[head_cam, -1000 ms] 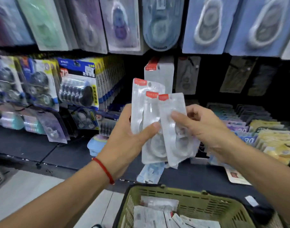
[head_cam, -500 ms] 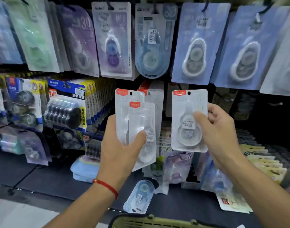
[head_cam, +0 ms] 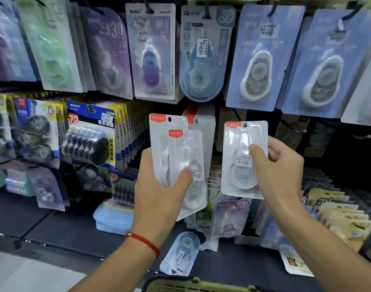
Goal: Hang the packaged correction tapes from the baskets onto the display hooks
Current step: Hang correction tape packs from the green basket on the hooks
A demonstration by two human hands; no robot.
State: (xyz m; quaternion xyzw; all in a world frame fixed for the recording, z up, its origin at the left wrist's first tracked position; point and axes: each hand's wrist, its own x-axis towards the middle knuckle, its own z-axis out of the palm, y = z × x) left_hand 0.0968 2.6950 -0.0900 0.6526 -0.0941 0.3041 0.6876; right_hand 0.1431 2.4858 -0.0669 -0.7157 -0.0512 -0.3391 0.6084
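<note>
Packs (head_cam: 244, 159) apparently in both hands.

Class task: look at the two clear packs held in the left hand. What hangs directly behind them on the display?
Behind the two clear packs gripped by the left hand, a row of matching red-topped packs hangs on the display. Only their tops and right edges show; their hook is hidden.

Basket (head_cam: 201, 284) cut off by bottom edge; left packs (head_cam: 54, 49) blurred; back tape (head_cam: 159, 144) half covered by the front one
</note>
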